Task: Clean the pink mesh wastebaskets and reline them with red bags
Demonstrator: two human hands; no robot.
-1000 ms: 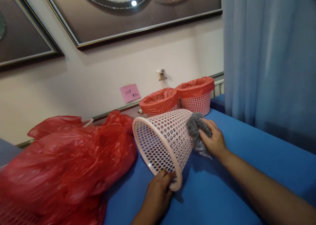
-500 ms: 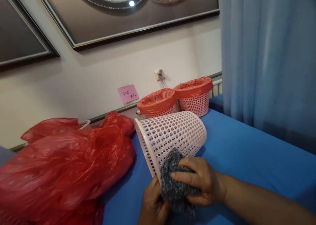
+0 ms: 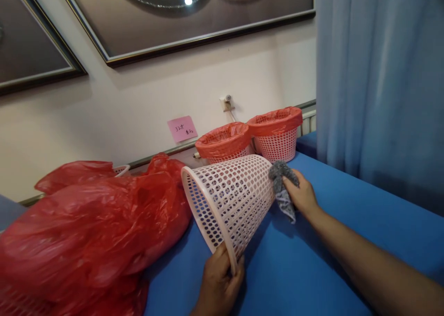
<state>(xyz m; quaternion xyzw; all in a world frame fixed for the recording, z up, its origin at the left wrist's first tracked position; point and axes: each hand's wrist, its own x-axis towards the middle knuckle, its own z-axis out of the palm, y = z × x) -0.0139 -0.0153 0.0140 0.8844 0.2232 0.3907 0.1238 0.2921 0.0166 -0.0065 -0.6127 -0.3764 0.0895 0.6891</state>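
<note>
A pale pink perforated wastebasket (image 3: pixel 236 186) lies tilted on its side above the blue surface, its open mouth facing left and toward me. My left hand (image 3: pixel 222 274) is closed around the lower part of its rim, thumb on one side and fingers on the other. At the basket's base end, my right hand (image 3: pixel 305 193) grips a grey fuzzy cloth (image 3: pixel 282 186) and presses it against the bottom. Part of the cloth hangs down below the fingers. The far side of the base is hidden by the cloth and hand.
Two wastebaskets lined with red bags, one nearer (image 3: pixel 222 142) and one farther right (image 3: pixel 277 138), stand by the wall. A heap of red plastic bags (image 3: pixel 93 228) covers the left. The blue surface (image 3: pixel 347 214) extends right toward a blue curtain (image 3: pixel 378 75). A pink note (image 3: pixel 182 129) is on the wall.
My right hand has moved the cloth from near the basket's rim away to its base end. The basket has turned, so its mouth shows more. My left hand keeps hold of the rim.
</note>
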